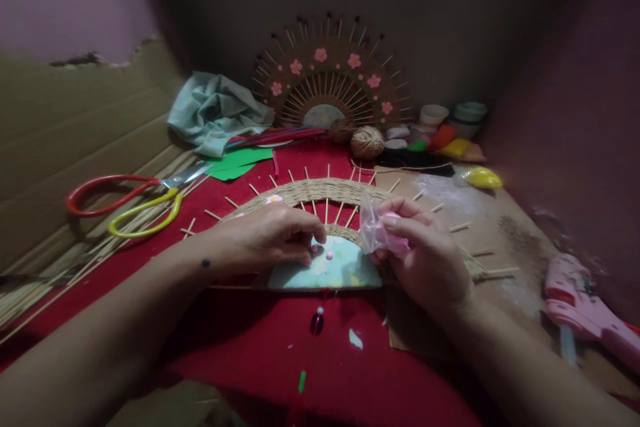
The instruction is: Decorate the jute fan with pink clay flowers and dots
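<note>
In the head view a half-round fan [320, 190] of woven twine and thin sticks lies before me, with a pale blue half-circle of cloth [350, 270] at its base. Small pink balls [329, 255] rest on that cloth. My left hand [280, 233] is over the cloth's left part, fingers bent and closed together beside a ball; whatever they pinch is hidden. Held in my right hand [425, 247] is a clear plastic bag of pink clay [393, 237], above the fan's right side. One pink flower [274, 199] sits on the woven band.
Red-and-yellow-handled scissors [145, 203] lie on sticks at the left. A finished-looking fan with pink flowers [325, 57] stands behind, near a twine ball [367, 143]. A pink glue gun [580, 307] lies right. Yellow clay [483, 178] and white cups [433, 115] are at the back right.
</note>
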{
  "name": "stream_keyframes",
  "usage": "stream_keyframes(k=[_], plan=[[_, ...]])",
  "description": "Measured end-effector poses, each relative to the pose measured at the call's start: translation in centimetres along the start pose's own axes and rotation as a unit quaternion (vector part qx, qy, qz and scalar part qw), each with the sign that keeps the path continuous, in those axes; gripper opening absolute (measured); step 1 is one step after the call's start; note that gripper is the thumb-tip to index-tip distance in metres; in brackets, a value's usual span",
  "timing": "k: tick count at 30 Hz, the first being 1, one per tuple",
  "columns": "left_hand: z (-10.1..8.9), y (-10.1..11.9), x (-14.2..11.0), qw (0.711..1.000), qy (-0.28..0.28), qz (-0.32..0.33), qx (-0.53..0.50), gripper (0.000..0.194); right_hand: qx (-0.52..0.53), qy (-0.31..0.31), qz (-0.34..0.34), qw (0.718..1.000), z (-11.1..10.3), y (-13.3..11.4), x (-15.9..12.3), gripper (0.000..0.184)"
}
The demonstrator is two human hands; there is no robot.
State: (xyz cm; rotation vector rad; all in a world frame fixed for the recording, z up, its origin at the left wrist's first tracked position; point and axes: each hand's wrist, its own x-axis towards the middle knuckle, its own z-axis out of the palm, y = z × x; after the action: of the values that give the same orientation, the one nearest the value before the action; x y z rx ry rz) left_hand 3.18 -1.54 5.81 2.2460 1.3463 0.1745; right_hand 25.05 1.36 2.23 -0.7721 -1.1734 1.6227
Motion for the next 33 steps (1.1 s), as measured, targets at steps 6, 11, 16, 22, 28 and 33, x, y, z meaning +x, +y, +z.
stream_keyframes(k=[6, 11, 16, 22, 28, 33], plan=[[0.0, 0.5, -0.3, 0.995, 0.091, 0.028, -0.006, 0.013, 0.035, -0.013, 0.016, 0.999, 0.1, 0.0, -0.1, 0.005], [1.0, 2.1, -0.8, 0.949, 0.261, 0.055, -0.168, 0.011, 0.033, -0.026, 0.008, 0.999, 0.3, 0.3, -0.3, 0.008], [1.9, 3.2, -0.7, 0.948, 0.269, 0.050, -0.164, 0.014, -0.025, -0.044, -0.031, 0.998, 0.2, 0.9, -0.7, 0.009], [2.0, 3.8, -0.3, 0.947, 0.298, 0.040, -0.117, 0.015, -0.077, -0.068, -0.055, 0.993, 0.4, 0.9, -1.2, 0.010], [2.1, 3.4, 0.0, 0.946, 0.308, 0.101, 0.014, 0.014, -0.146, -0.100, -0.077, 0.981, 0.6, 0.6, -1.7, 0.009], [2.0, 3.3, 0.1, 0.942, 0.313, 0.112, 0.041, 0.023, -0.179, -0.083, -0.078, 0.977, 1.0, 0.3, -2.1, 0.006]])
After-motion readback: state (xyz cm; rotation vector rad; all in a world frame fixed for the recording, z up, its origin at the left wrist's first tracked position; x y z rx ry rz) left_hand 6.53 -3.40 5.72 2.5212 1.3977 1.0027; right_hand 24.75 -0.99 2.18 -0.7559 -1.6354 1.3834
